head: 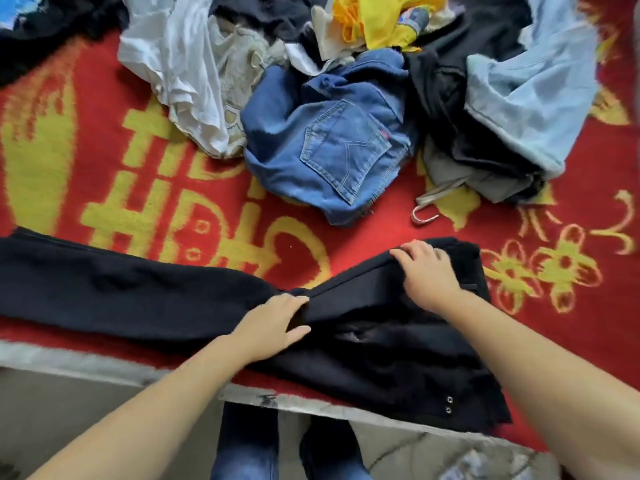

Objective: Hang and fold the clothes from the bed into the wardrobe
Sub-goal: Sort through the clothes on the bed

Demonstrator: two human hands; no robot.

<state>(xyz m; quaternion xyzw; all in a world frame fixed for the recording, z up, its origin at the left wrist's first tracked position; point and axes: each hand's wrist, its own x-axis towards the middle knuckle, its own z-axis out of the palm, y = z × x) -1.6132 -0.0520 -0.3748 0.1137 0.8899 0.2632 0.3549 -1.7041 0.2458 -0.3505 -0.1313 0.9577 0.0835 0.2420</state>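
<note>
Both hands are working the black trousers [173, 299], lying stretched along the near edge of the bed: the left hand [273, 323] is resting on their middle with fingers straight and thumb spread, and the right hand [427, 271] is pressing down on the far corner of the folded-over section, fingers bent over its edge, the two hands sitting apart. Under the trousers the red blanket [104, 140] with yellow lettering and flowers is covering the whole bed. Beyond the trousers a heap of clothes is waiting: blue jeans [329, 147] straight ahead, a white shirt [180, 64] to their left, a pale blue garment [530, 98] and dark pieces to their right, something yellow [381, 19] behind. Nearer than the trousers, grey floor [69, 403] is showing, with the person's legs partly cut off by the frame.
</note>
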